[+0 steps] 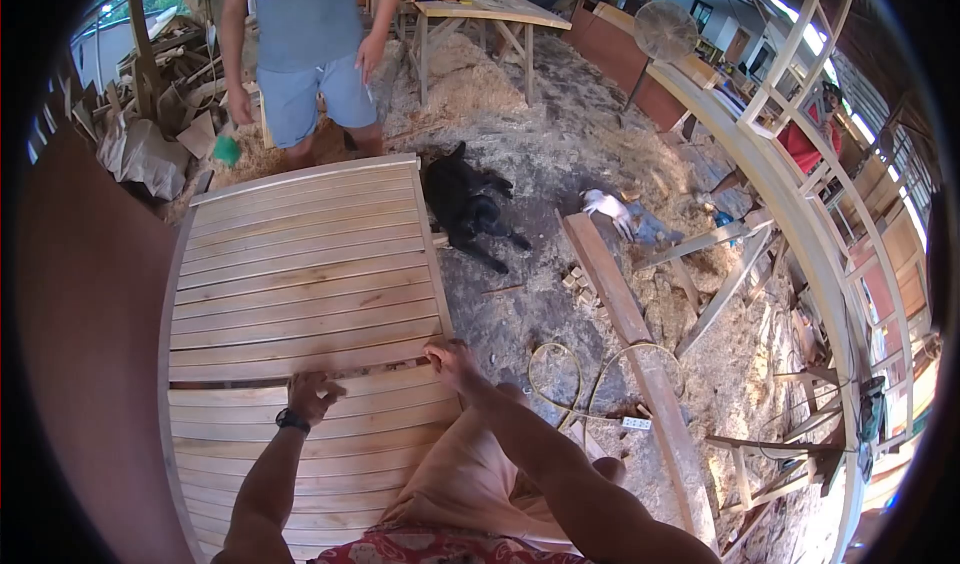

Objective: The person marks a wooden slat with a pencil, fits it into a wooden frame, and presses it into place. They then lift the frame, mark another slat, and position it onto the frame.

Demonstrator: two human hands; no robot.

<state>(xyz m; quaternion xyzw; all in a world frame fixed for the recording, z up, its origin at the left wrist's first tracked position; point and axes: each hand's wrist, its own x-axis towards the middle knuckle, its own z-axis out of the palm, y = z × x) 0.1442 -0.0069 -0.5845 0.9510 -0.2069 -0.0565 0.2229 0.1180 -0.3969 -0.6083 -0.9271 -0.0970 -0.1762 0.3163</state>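
Here we are over a wide, pale wooden slatted panel (300, 284), lying flat right in front of the seated person, stretching from the lap out towards a co-worker in a grey shirt and light blue shorts (305, 39); laid this way, its slats face up, within reach of both arms. And there, across the middle, a dark narrow gap (375, 369) splits the rows, and both hands are right by it. The right hand (453, 362) is at the panel's right edge, fingers curled in at the gap's end, a spot that would suit steadying or feeling the border; what sits under those fingers, I can't tell. The left hand (314, 398), dark watch (292, 420) at the wrist, is further in along the same gap, fingers bent and a little apart, neither spread wide nor pressed together; whether it pinches anything small is hidden from here. Set apart like that, the two could judge the line of the opening between them. Off to the right, a long brown plank (640, 349) lies well apart from the hands, a white power strip (636, 423) beside it, and a black dog (460, 199) sprawls just beside the panel's far right side.
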